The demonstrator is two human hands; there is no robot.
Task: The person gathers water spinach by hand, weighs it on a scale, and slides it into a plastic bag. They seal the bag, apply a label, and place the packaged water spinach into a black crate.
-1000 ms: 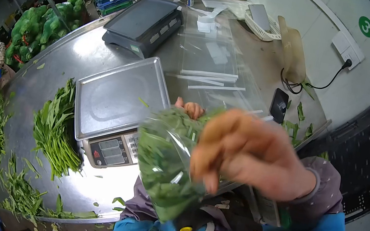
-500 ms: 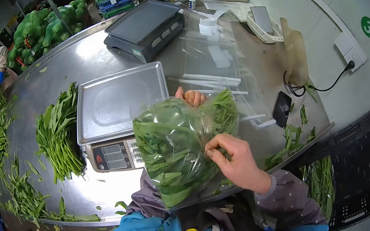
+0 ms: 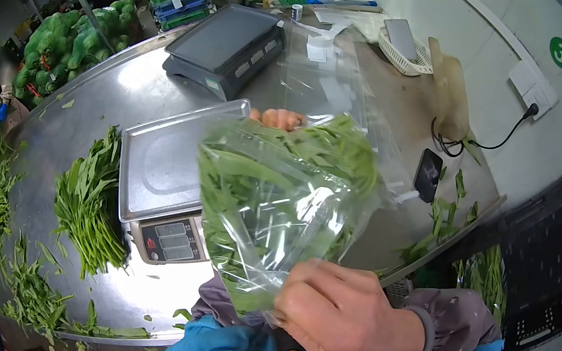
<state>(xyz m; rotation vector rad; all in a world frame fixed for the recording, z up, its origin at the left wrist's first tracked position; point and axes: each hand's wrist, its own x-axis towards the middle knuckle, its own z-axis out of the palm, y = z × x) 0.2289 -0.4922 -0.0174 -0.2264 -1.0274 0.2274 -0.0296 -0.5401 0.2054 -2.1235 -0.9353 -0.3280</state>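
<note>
A clear plastic bag of leafy green vegetables [image 3: 277,197] is held up in front of my body, over the near edge of the steel table. My left hand [image 3: 277,118] grips the bag's far side; only its curled fingers show, and the rest is behind the bag. At the near lower corner, my right hand [image 3: 346,315] is closed on the plastic. Behind the bag stands a scale with a bare metal pan [image 3: 159,162], partly covered by it. A loose bunch of long-stemmed greens [image 3: 91,206] lies to the left of the scale.
A second dark scale [image 3: 225,45] stands farther back. Flat plastic bags [image 3: 326,71], a phone [image 3: 428,175] and a white basket [image 3: 407,59] lie to the right. A black crate [image 3: 544,259] is at the right edge. Another person's gloved hand [image 3: 1,111] holds greens at far left.
My right hand has moved down and toward me, from the bag's right side to its near corner, closing on the plastic. The bag has turned and risen slightly, with its top spreading to the right.
</note>
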